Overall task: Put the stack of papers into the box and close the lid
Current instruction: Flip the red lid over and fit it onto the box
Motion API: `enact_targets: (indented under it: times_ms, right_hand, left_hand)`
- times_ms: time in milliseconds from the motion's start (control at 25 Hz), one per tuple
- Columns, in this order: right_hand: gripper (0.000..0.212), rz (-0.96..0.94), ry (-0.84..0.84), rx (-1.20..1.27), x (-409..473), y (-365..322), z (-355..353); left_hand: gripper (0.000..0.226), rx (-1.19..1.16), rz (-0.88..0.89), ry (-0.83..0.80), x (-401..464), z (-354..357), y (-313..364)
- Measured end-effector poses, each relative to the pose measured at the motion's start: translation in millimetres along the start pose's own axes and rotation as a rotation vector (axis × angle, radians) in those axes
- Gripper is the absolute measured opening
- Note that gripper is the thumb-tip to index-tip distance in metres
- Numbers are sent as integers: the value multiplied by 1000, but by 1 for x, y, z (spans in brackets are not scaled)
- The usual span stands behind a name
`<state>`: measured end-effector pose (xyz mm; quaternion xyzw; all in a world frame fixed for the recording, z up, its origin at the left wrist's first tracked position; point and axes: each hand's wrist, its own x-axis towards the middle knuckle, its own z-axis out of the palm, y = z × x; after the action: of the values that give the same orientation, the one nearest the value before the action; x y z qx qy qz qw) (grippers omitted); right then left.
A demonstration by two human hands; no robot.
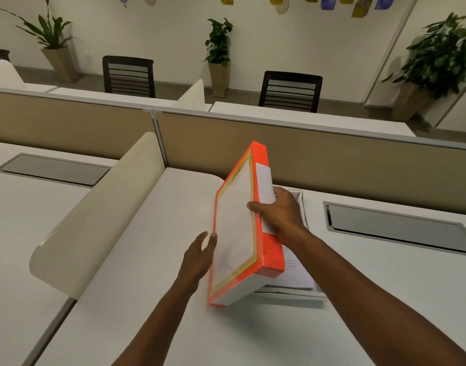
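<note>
An orange box lid point(238, 228) with a white inner face is tilted steeply above the desk, its inside turned to the left. My right hand point(278, 213) grips its right edge, thumb on the inner face. My left hand point(199, 256) is at the lid's lower left edge with fingers apart; I cannot tell whether its fingertips touch the lid. Under the lid lies the shallow white box base point(292, 295). The stack of printed papers point(296, 273) rests in it, mostly hidden by the lid and my right arm.
The white desk point(152, 299) has a cream curved divider point(100, 215) on the left and a beige partition point(332, 165) behind. A grey cable hatch point(395, 228) sits to the right, and another hatch point(55, 169) lies on the neighbouring desk.
</note>
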<state>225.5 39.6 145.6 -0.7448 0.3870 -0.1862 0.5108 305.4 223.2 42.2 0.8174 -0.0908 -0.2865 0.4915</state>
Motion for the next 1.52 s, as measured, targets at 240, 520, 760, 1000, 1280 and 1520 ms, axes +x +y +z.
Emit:
enact_targets:
  times_ms: [240,520,760,1000,1280,1520]
  right_hand:
    - [57,71,-42,135,2,39,-28]
    - [83,160,141,208,23,83,-90]
    - [31,221,76,283,43,119,-110]
    - [34,170,-55,129,54,148,-96]
    - [34,213,-44,22,42,196,-78]
    - [42,202,-44,32,38,207,-77]
  left_hand:
    - [60,-381,-351,-123,41,10,-22]
    - [20,-359,-88,-32,47,7,4]
    - [20,-346,71,-71,46,31,23]
    - [32,-285,112,-66,54,55,23]
    - [35,-233,63,-78,57,59,6]
    - [35,-219,41,-82,55,65,-11]
